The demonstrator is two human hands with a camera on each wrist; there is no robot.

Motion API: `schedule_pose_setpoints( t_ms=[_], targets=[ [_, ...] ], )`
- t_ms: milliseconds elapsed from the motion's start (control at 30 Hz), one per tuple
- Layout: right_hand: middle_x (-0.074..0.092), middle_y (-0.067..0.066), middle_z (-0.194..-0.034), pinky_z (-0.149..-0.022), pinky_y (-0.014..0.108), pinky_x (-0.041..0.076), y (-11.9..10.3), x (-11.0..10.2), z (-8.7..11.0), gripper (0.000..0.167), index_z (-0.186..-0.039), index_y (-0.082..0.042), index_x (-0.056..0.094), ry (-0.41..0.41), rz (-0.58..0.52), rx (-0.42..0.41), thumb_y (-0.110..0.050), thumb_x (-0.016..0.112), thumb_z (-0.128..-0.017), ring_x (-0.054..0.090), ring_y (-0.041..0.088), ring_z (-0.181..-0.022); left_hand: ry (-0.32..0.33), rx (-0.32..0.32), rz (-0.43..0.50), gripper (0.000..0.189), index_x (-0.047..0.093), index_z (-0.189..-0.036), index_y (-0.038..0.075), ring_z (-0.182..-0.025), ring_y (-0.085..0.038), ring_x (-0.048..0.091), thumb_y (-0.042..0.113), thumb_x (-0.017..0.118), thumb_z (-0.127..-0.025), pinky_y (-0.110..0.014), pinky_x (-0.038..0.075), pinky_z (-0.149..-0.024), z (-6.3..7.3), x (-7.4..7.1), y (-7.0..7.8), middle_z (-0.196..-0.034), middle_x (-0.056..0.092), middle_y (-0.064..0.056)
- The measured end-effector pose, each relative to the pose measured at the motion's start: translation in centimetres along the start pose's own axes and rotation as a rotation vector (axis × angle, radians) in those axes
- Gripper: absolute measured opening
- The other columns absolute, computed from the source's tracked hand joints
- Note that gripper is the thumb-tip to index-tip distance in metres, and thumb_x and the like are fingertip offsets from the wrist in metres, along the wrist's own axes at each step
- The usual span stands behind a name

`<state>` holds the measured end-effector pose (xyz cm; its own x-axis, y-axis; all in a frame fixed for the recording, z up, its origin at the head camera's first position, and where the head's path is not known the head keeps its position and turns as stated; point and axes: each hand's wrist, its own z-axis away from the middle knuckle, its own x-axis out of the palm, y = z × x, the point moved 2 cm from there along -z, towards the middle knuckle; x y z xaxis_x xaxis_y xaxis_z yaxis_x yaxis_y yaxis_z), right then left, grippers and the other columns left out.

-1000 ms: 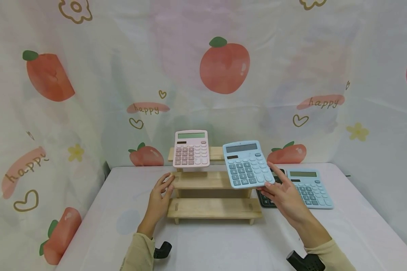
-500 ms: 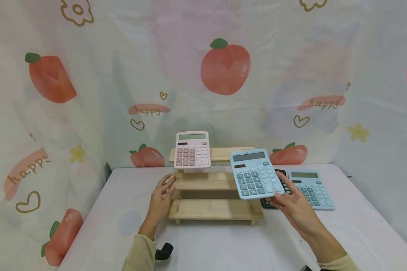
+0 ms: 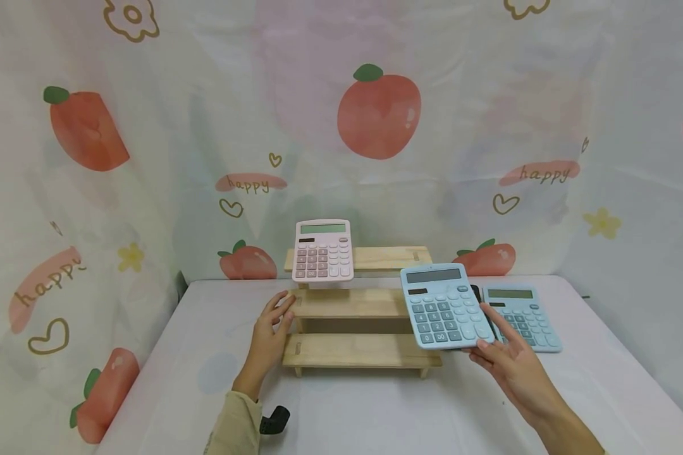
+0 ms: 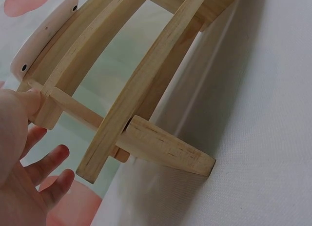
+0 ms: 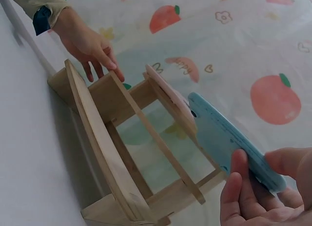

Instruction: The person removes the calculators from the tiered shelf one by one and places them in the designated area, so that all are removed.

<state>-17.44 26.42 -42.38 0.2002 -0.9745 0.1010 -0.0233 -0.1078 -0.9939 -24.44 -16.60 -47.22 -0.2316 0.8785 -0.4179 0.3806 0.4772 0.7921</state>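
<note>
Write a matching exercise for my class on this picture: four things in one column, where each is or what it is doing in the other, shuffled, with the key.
Column 1
1. Pink calculator
2. Left hand
3. Right hand
4. Wooden stand

Column 2
A. Holding a blue calculator in the air
B. Standing on the white-covered table
C. At the top shelf, towards its left end
D. At the left end of the middle shelf

Right pairs: 1-C, 2-D, 3-A, 4-B

Along the near table (image 3: pixel 375 411), there is room to pass before the wooden rack (image 3: pixel 362 349). The left hand (image 3: pixel 266 342) bars its left side; a raised blue calculator (image 3: pixel 447 306) obstructs its right. A pink calculator (image 3: pixel 322 250) blocks the far shelf's (image 3: pixel 387 257) left half.
</note>
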Motion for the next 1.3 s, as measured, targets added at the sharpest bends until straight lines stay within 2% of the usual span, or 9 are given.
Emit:
schedule_pose_setpoints(
  t_ms=[167,500,767,1067,1300],
  targets=[
    [0.067,-0.013,-0.123,-0.089,0.018,0.055,0.4,-0.5,0.5,0.073,-0.164,-0.015,0.004,-0.002,-0.010,-0.012,-0.004,0.046,-0.106,0.068,0.009,-0.098,-0.002,0.003,-0.002,0.038,0.060,-0.138,-0.001,-0.140,-0.041,0.049,0.016,0.057,-0.104,-0.056,0.049,-0.097,-0.1,0.0,-0.1,-0.153,0.049,-0.018],
    [0.072,-0.005,-0.110,-0.090,0.018,0.055,0.8,-1.7,1.6,0.070,-0.164,-0.023,0.011,-0.006,-0.039,-0.014,-0.001,0.044,-0.106,0.070,0.010,-0.098,-0.003,0.000,0.006,0.039,0.060,-0.138,-0.001,-0.139,-0.042,0.048,0.017,0.057,-0.104,-0.058,0.049,-0.097,0.0,0.1,-0.2,-0.153,0.049,-0.018],
    [0.069,-0.008,-0.118,-0.090,0.019,0.055,0.8,-3.1,2.7,0.071,-0.165,-0.025,0.008,-0.024,-0.017,0.015,-0.003,0.043,-0.107,0.069,0.009,-0.100,-0.002,0.008,0.003,0.038,0.060,-0.138,-0.001,-0.139,-0.042,0.048,0.016,0.057,-0.104,-0.058,0.049,-0.097,0.0,0.1,-0.2,-0.153,0.049,-0.019],
    [0.071,-0.010,-0.113,-0.085,0.019,0.056,1.6,-4.2,3.5,0.072,-0.164,-0.028,0.009,0.004,-0.018,0.040,-0.002,0.043,-0.107,0.070,0.010,-0.095,0.001,0.012,0.004,0.038,0.061,-0.137,-0.001,-0.139,-0.042,0.049,0.015,0.057,-0.103,-0.056,0.049,-0.096,0.1,0.1,-0.1,-0.153,0.049,-0.019],
    [0.070,-0.011,-0.118,-0.083,0.022,0.058,3.0,-5.1,4.2,0.066,-0.155,-0.039,0.029,-0.020,-0.089,0.013,0.004,0.040,-0.106,0.071,0.012,-0.094,0.004,0.003,0.004,0.038,0.061,-0.137,-0.001,-0.139,-0.041,0.049,0.015,0.057,-0.103,-0.056,0.049,-0.096,0.0,0.1,-0.1,-0.152,0.049,-0.019]
  ],
)
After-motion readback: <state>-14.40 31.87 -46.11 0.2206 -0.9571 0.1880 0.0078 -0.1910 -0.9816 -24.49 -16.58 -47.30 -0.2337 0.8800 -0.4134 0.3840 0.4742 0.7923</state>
